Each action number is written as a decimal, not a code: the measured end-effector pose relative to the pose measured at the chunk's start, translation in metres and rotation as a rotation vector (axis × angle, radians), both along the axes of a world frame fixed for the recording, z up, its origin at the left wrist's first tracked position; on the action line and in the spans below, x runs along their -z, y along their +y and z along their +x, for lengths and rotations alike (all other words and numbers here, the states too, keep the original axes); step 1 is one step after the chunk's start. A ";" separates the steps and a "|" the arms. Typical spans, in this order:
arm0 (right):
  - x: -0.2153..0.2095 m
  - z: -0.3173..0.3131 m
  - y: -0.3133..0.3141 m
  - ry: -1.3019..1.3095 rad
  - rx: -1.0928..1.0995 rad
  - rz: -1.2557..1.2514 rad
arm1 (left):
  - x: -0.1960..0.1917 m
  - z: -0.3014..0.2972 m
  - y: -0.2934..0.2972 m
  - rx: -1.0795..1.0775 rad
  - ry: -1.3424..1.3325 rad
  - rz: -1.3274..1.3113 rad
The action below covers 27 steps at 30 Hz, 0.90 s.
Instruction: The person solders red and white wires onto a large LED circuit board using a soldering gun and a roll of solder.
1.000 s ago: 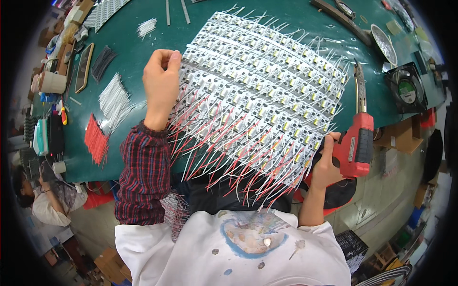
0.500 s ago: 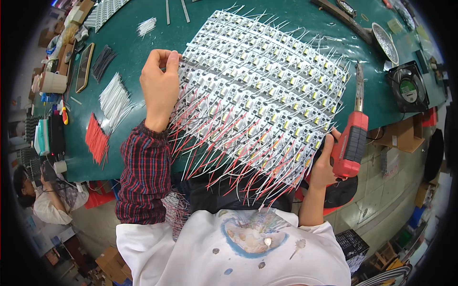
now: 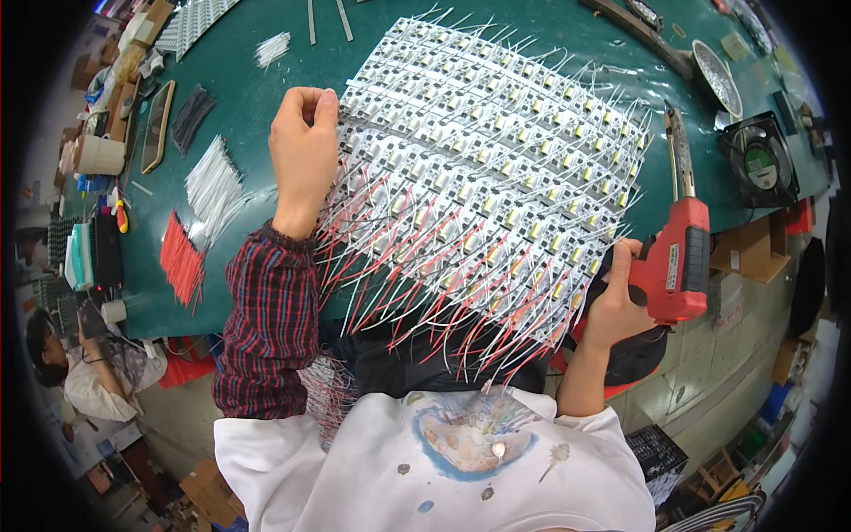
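A big panel of small white circuit boards (image 3: 496, 151) with red and white wire leads lies on the green table (image 3: 239, 80). My left hand (image 3: 303, 146) pinches something small at the panel's upper left corner; I cannot make out what. My right hand (image 3: 614, 297) grips a red pistol-shaped soldering gun (image 3: 678, 257) at the panel's right edge, its tip pointing away from me over the table.
Bundles of cut white wires (image 3: 213, 186), red wires (image 3: 182, 262) and black wires (image 3: 191, 115) lie left of the panel. A black fan (image 3: 761, 160) and a metal dish (image 3: 716, 75) sit at the right. Another person (image 3: 80, 363) works at lower left.
My right hand has shifted the soldering gun slightly, dipping it and then raising it again beside the panel. My left hand stays at the panel's corner.
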State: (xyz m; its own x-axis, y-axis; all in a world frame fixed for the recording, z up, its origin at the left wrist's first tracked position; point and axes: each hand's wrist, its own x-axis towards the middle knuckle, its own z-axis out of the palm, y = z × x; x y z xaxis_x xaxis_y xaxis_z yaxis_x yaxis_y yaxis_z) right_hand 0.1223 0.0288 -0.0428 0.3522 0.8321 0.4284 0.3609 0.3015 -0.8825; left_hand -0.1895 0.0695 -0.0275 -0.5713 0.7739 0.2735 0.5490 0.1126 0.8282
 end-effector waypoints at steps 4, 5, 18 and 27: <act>-0.004 -0.004 0.001 0.046 0.019 -0.027 | -0.004 0.001 -0.002 -0.049 0.105 -0.015; -0.002 -0.004 0.001 0.089 0.027 -0.027 | -0.007 0.004 -0.003 -0.047 0.104 -0.015; 0.008 -0.001 -0.003 0.004 0.060 -0.046 | -0.007 0.001 -0.008 0.040 -0.124 0.000; 0.006 0.005 -0.013 0.010 -0.024 -0.068 | -0.004 -0.001 -0.005 0.073 -0.173 0.077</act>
State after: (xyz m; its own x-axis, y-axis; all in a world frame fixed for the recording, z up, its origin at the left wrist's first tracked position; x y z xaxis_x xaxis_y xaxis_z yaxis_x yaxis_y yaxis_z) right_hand 0.1272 0.0154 -0.0492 0.3359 0.8676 0.3666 0.3449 0.2489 -0.9050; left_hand -0.1904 0.0646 -0.0239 -0.5583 0.7953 0.2362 0.4022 0.0105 0.9155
